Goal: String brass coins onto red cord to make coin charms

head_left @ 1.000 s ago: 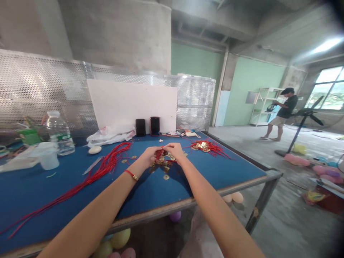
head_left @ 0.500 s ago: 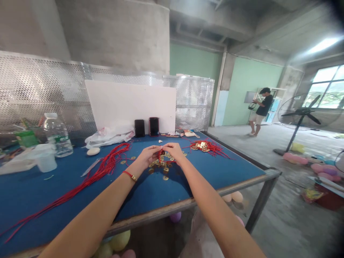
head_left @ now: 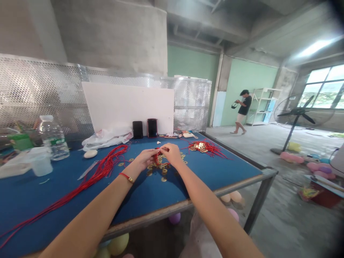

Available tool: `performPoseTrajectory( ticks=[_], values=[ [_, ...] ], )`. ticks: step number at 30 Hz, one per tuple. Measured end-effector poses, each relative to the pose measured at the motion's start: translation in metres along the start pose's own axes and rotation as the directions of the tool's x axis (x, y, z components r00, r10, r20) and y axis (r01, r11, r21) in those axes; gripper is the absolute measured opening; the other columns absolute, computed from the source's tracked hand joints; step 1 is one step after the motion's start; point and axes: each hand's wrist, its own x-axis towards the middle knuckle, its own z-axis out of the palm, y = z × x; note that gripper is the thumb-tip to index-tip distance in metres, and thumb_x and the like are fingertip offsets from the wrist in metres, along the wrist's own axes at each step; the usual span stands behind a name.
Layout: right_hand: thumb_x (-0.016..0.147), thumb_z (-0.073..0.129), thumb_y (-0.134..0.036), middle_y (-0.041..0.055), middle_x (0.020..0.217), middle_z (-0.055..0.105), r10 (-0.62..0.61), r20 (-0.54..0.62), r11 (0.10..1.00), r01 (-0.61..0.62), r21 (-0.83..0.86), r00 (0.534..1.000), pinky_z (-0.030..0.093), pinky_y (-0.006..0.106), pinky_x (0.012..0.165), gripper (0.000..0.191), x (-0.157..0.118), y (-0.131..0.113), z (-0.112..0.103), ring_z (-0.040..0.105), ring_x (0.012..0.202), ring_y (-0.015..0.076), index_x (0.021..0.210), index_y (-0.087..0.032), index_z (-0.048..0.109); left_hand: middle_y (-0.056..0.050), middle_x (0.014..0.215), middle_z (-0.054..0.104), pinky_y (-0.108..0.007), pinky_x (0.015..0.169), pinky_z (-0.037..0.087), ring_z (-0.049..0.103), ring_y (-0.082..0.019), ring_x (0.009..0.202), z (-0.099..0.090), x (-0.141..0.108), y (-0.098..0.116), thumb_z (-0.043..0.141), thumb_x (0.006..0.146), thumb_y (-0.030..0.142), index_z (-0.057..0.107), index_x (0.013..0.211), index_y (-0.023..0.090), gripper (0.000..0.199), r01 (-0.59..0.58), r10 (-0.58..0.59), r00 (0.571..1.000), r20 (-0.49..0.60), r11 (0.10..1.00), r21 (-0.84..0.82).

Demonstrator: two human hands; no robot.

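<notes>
Far left on the blue surface [head_left: 40, 193], a clear water bottle [head_left: 53, 138] stands upright with a white plastic cup [head_left: 41, 163] just in front of it. A long bundle of red cords [head_left: 88, 179] runs diagonally from the near left edge up toward the middle, and a pale oval stone [head_left: 90, 154] lies beside its far end, next to a crumpled white plastic bag [head_left: 106, 136]. Behind, 2 dark phones [head_left: 145, 129] lean upright against a white board [head_left: 129, 105].

Now the middle: my left hand [head_left: 143, 158], red bracelet [head_left: 126, 176] on the wrist, has its fingers pinched together on the red cord piece [head_left: 159, 157]. My right hand [head_left: 171, 154] meets it from the other side, fingers closed on the same cord, so both hands touch over it. The piece hangs just above a scatter of brass coins [head_left: 161, 170] lying loose on the surface beneath my hands.

To the right, a finished heap of coins and red cord [head_left: 202, 146] rests apart from my hands. Beyond the surface's edge, a person [head_left: 242, 111] stands far off near a white shelf [head_left: 262, 105], and a standing fan [head_left: 294, 120] sits on the concrete floor.
</notes>
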Motion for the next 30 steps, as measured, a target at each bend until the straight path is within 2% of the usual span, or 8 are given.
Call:
performPoseTrajectory(
  ticks=[5, 8, 12, 15, 18, 22, 27, 30],
  values=[
    [0.085, 0.056, -0.03, 0.0019, 0.08, 0.068, 0.039, 0.042, 0.996, -0.036, -0.076, 0.998, 0.036, 0.024, 0.066, 0.017, -0.001, -0.007, -0.004, 0.057, 0.073, 0.0155, 0.082, -0.021, 0.071, 0.0, 0.054, 0.059, -0.019, 0.044, 0.039, 0.051, -0.008, 0.044, 0.0, 0.002, 0.001, 0.079, 0.062, 0.016, 0.065, 0.066, 0.012, 0.015, -0.066, 0.066, 0.998, 0.017, 0.998, -0.008],
    [0.084, 0.057, -0.03, 0.0018, 0.079, 0.067, 0.065, 0.043, 0.99, -0.059, -0.132, 0.997, 0.035, 0.024, 0.065, 0.016, -0.001, -0.009, -0.006, 0.056, 0.071, 0.0157, 0.081, -0.022, 0.069, 0.001, 0.052, 0.056, -0.02, 0.044, 0.036, 0.049, -0.009, 0.044, 0.001, 0.003, 0.0, 0.077, 0.061, 0.017, 0.063, 0.063, 0.013, 0.015, -0.13, 0.132, 0.991, -0.034, 0.989, 0.067],
    [0.085, 0.057, -0.031, 0.0018, 0.077, 0.065, 0.057, 0.06, 0.982, -0.045, -0.181, 0.997, 0.034, 0.024, 0.065, 0.015, -0.002, -0.012, -0.008, 0.053, 0.07, 0.015, 0.08, -0.021, 0.068, 0.002, 0.049, 0.054, -0.021, 0.049, 0.035, 0.049, -0.011, 0.05, 0.002, 0.007, -0.002, 0.075, 0.062, 0.018, 0.061, 0.061, 0.015, 0.014, -0.273, 0.312, 0.942, -0.128, 0.928, 0.254],
    [0.086, 0.055, -0.031, 0.0013, 0.076, 0.064, 0.036, 0.065, 0.982, -0.023, -0.188, 0.997, 0.033, 0.024, 0.064, 0.016, -0.002, -0.014, -0.009, 0.052, 0.068, 0.0146, 0.08, -0.021, 0.067, 0.002, 0.05, 0.053, -0.022, 0.053, 0.035, 0.051, -0.013, 0.055, 0.002, 0.009, -0.003, 0.069, 0.067, 0.018, 0.059, 0.061, 0.017, 0.011, -0.318, 0.398, 0.904, -0.156, 0.87, 0.376],
    [0.086, 0.055, -0.031, 0.0006, 0.076, 0.063, 0.031, 0.064, 0.981, -0.018, -0.191, 0.997, 0.032, 0.024, 0.063, 0.016, -0.003, -0.015, -0.009, 0.052, 0.068, 0.0146, 0.081, -0.021, 0.066, 0.002, 0.049, 0.054, -0.022, 0.051, 0.033, 0.048, -0.013, 0.051, 0.003, 0.008, -0.004, 0.064, 0.071, 0.016, 0.056, 0.061, 0.018, 0.012, -0.351, 0.452, 0.879, -0.152, 0.829, 0.435],
    [0.087, 0.053, -0.03, 0.0005, 0.079, 0.064, 0.018, 0.061, 0.983, -0.007, -0.185, 0.998, 0.032, 0.024, 0.065, 0.015, -0.004, -0.017, -0.007, 0.053, 0.07, 0.0148, 0.083, -0.022, 0.066, 0.0, 0.054, 0.06, -0.022, 0.051, 0.033, 0.049, -0.012, 0.05, 0.004, 0.005, -0.005, 0.063, 0.071, 0.016, 0.058, 0.064, 0.017, 0.009, -0.367, 0.425, 0.894, -0.14, 0.875, 0.315],
    [0.089, 0.052, -0.031, -0.0001, 0.085, 0.062, -0.061, 0.111, 0.98, 0.08, -0.182, 0.992, 0.033, 0.024, 0.067, 0.015, -0.007, -0.02, -0.006, 0.055, 0.076, 0.0138, 0.087, -0.023, 0.064, 0.0, 0.053, 0.058, -0.02, 0.046, 0.033, 0.05, -0.01, 0.048, 0.005, 0.001, -0.004, 0.074, 0.061, 0.021, 0.06, 0.063, 0.014, 0.016, -0.223, 0.223, 0.963, -0.153, 0.975, 0.015],
    [0.087, 0.054, -0.029, -0.0002, 0.086, 0.06, -0.058, 0.134, 0.974, 0.086, -0.211, 0.989, 0.034, 0.024, 0.067, 0.012, -0.008, -0.023, -0.006, 0.054, 0.076, 0.0137, 0.087, -0.023, 0.064, 0.0, 0.054, 0.059, -0.02, 0.046, 0.034, 0.051, -0.009, 0.048, 0.006, -0.003, -0.003, 0.078, 0.056, 0.02, 0.061, 0.062, 0.013, 0.019, -0.182, 0.173, 0.973, -0.153, 0.982, -0.043]
  ],
)
